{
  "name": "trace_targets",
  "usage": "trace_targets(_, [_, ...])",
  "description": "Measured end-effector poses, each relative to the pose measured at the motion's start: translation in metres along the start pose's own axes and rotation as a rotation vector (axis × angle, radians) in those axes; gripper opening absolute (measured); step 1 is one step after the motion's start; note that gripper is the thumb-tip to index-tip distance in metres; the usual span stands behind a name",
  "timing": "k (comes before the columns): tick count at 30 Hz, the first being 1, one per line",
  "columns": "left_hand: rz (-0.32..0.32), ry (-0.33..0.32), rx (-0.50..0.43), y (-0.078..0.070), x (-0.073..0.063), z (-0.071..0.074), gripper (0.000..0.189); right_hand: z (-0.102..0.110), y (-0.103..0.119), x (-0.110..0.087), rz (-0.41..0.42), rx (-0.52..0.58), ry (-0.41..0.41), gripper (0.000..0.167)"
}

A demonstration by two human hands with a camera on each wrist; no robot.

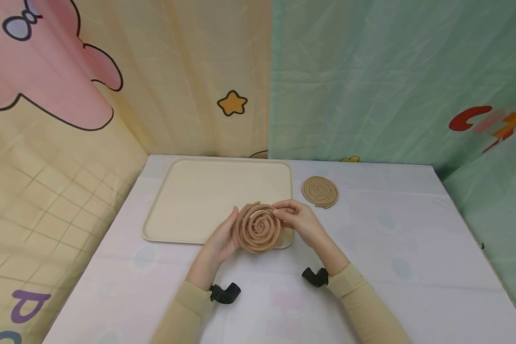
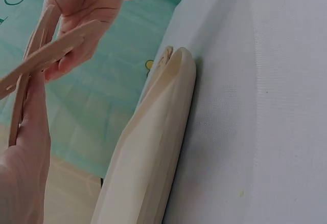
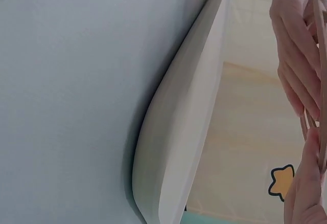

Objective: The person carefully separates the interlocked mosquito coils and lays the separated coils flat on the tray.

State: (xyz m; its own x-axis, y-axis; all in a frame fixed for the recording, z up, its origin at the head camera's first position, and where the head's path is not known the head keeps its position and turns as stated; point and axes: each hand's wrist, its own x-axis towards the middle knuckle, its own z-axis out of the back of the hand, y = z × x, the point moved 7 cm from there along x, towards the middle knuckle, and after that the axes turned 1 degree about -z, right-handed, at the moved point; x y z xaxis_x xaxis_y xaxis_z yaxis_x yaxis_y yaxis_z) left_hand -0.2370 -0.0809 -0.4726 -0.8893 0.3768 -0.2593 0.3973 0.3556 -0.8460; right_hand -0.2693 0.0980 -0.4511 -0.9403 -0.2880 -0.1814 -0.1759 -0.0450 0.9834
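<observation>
Over the tray's front edge, both hands hold a pair of interlocked brown mosquito coils (image 1: 259, 234). My left hand (image 1: 224, 241) grips the left side of the pair, thumb up along the rim. At the upper right rim, my right hand (image 1: 300, 220) pinches the coil with thumb and fingers. In the left wrist view the two coils (image 2: 48, 55) show edge-on, crossing each other at an angle, partly apart. Part of the left fingers is hidden behind the coils in the head view.
A cream tray (image 1: 223, 186) lies at the back left of the white-covered table (image 1: 413, 229). Another mosquito coil (image 1: 320, 192) lies flat to the right of the tray. Patterned curtains (image 1: 370, 86) hang behind and beside the table.
</observation>
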Motion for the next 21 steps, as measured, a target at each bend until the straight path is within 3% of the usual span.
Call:
trace_targets(3, [-0.005, 0.033, -0.017, 0.0026, -0.0002, -0.0004, 0.067, 0.0004, -0.0003, -0.0009, -0.022, 0.027, 0.006, 0.033])
trace_targets(9, [-0.044, 0.027, 0.073, 0.0039, 0.001, -0.0022, 0.055, -0.0003, 0.0007, -0.002, -0.03, 0.041, 0.021, 0.035])
trace_targets(16, [-0.077, -0.144, 0.011, -0.0025, -0.0002, 0.0054, 0.048, -0.0048, -0.0044, -0.0034, -0.048, -0.026, 0.135, 0.03])
trace_targets(21, [-0.07, -0.17, 0.017, -0.0035, 0.0004, 0.0037, 0.038, -0.0055, -0.0022, -0.003, -0.01, -0.016, 0.142, 0.03])
